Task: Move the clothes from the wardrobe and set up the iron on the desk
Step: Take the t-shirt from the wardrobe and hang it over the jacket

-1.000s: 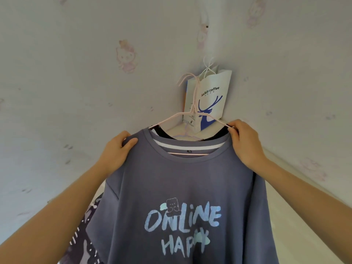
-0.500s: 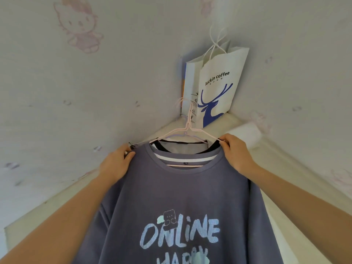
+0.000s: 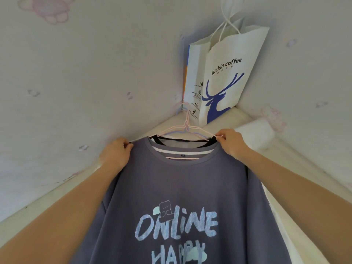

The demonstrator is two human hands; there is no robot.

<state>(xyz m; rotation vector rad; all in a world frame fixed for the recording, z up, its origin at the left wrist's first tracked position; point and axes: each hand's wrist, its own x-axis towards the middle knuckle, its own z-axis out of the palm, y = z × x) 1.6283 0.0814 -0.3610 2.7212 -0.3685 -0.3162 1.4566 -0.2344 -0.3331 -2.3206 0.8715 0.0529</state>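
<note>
A grey-blue T-shirt (image 3: 181,187) printed "ONLINE HAPPY" hangs in front of me on pink wire hangers (image 3: 185,128), with a black-collared garment (image 3: 182,140) behind it. My left hand (image 3: 116,155) grips the shirt's left shoulder at the hanger end. My right hand (image 3: 231,142) pinches the right shoulder and the hanger end there. The hanger hooks stand free above the collars. No iron is in view.
A white paper bag (image 3: 224,73) with a blue deer and "luckin coffee" stands in the wall corner behind the hangers. Pale wallpaper with pink cartoon figures covers both walls. A cream ledge (image 3: 253,121) runs along the walls, with a white rolled item (image 3: 255,132) at right.
The view has tilted down and closer to the corner, so the bag looks larger. Both hands keep their hold on the shirt's shoulders and the clothes have come lower toward the ledge.
</note>
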